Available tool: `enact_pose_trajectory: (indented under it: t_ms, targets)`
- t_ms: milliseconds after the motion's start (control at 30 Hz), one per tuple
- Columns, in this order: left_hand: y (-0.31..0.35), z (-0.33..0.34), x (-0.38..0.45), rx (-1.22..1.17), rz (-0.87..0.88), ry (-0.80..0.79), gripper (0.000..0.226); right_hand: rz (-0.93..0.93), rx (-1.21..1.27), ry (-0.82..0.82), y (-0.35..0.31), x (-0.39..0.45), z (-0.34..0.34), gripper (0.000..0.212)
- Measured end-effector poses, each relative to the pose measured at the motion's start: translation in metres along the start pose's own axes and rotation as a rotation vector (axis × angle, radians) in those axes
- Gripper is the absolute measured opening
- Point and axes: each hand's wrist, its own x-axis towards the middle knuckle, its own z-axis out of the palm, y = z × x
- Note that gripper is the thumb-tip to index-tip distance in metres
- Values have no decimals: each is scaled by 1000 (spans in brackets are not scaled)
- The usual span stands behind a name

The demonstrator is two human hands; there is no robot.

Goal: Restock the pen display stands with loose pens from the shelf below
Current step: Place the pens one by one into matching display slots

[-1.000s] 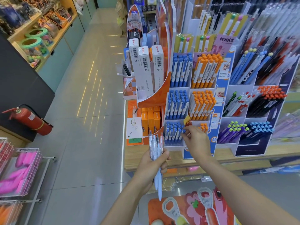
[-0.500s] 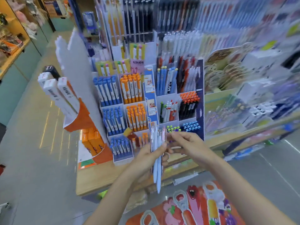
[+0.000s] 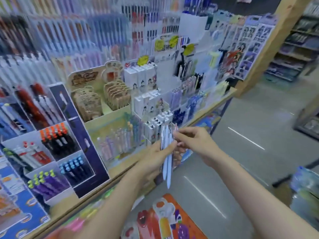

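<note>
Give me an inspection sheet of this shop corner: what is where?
Surface: long wooden display shelf, crowded with stands.
Job's things: bunch of pale blue and white loose pens, held upright; dark tiered pen stand with orange-, blue- and green-capped pens.
Clutter: beige cardboard display of carded items; white pen boxes.
Grippers: left hand closed round the pens; right hand pinching the top of one.
Cables: nothing seen.
Surroundings: grey tiled floor; orange cartoon floor mat; image blurred.

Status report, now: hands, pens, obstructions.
Left hand gripping pen bundle, upright, tips down. Right hand pinching a pen at the bundle's top. Nothing between hands and display shelf.
</note>
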Motion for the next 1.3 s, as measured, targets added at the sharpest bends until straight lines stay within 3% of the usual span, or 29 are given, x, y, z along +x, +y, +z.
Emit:
enact_pose_trajectory:
  t_ms: [233, 367, 633, 767, 833, 900, 1000, 1100, 1300]
  targets:
    - [30, 66, 123, 82, 10, -16, 22, 2, 70, 145, 21, 92, -116, 17]
    - [43, 94, 232, -10, -11, -25, 11, 0, 86, 226, 32, 161, -185, 20]
    - [83, 180, 444, -107, -93, -130, 22, -32, 46, 420, 18, 294, -358, 25]
    - [85, 220, 526, -65, -113, -135, 37, -31, 58, 431, 35, 339, -432, 25]
    - [87, 239, 563, -74, -97, -143, 31, -20, 65, 423, 42, 361, -467, 21]
    - [85, 259, 602, -51, -76, -91, 29, -23, 75, 413, 51, 387, -505, 17]
    - [81, 291, 655, -51, -67, -28, 44, -23, 71, 363, 61, 429, -561, 13]
    - [79, 324, 703, -100, -73, 82, 34, 17, 8, 294, 70, 471, -623, 8]
    - [79, 331, 760, -207, -107, 317, 37, 18, 16, 260, 66, 551, -723, 16]
